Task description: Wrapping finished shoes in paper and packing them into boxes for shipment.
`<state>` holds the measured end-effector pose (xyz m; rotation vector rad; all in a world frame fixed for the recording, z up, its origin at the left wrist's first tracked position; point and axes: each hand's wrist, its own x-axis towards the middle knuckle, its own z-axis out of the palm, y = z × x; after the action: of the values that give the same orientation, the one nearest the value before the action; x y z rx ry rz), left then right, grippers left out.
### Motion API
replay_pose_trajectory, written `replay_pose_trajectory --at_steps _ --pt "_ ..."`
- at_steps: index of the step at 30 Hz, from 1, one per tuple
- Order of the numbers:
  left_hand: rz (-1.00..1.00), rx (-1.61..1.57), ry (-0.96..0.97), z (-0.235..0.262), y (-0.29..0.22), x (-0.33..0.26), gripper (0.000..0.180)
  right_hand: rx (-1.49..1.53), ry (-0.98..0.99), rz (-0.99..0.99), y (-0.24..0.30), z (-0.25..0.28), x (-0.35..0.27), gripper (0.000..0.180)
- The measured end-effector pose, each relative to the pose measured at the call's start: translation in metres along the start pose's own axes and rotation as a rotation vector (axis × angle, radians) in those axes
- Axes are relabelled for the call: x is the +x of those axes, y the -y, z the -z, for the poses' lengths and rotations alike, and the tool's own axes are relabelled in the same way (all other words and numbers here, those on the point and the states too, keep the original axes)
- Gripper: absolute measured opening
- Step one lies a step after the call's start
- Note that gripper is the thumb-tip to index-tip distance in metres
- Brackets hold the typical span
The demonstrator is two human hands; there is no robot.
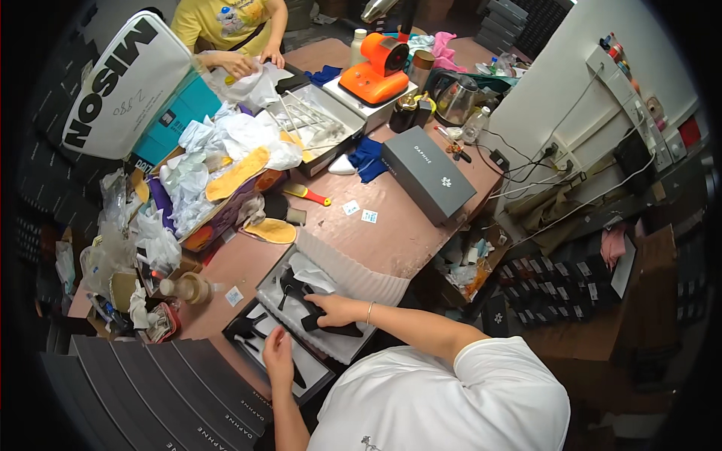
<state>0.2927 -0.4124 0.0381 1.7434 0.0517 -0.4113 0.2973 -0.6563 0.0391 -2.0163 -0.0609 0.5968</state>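
Observation:
My right hand point(332, 310) reaches into an open dark shoe box point(265, 279) and is closed round a black shoe point(347, 329). White tissue paper point(314, 276) lies around that shoe, and another black shoe piece point(287, 287) shows beside my fingers. Close by on the left, my left hand point(278, 359) hangs over a second shallow box point(331, 373) with black strappy footwear point(244, 327) in it. The fingers of that hand are curled together, and whatever may be between them is hidden. A ribbed pale sheet point(353, 263) spreads from the box's far side.
Stacked dark shoe boxes point(158, 387) stand at my near left. A closed grey shoe box point(429, 174) sits at the far right. Beyond the yellow insoles point(271, 231) is a heap of crumpled paper point(188, 180). Across the table, a person in yellow point(226, 26) handles white paper.

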Motion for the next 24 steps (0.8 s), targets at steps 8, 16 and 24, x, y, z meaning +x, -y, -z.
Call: replay_pose_trajectory --at_steps 8,16,24 --pt "0.340 -0.640 0.545 -0.024 -0.032 0.033 0.059 0.790 0.247 0.131 0.068 0.054 -0.042 0.066" --pt "0.238 -0.716 0.400 -0.020 -0.081 0.009 0.030 0.044 -0.148 0.386 0.111 0.085 -0.074 0.051" --pt "0.270 -0.611 0.688 -0.008 -0.076 -0.030 0.020 -0.776 -0.327 0.847 0.067 0.064 -0.020 0.041"
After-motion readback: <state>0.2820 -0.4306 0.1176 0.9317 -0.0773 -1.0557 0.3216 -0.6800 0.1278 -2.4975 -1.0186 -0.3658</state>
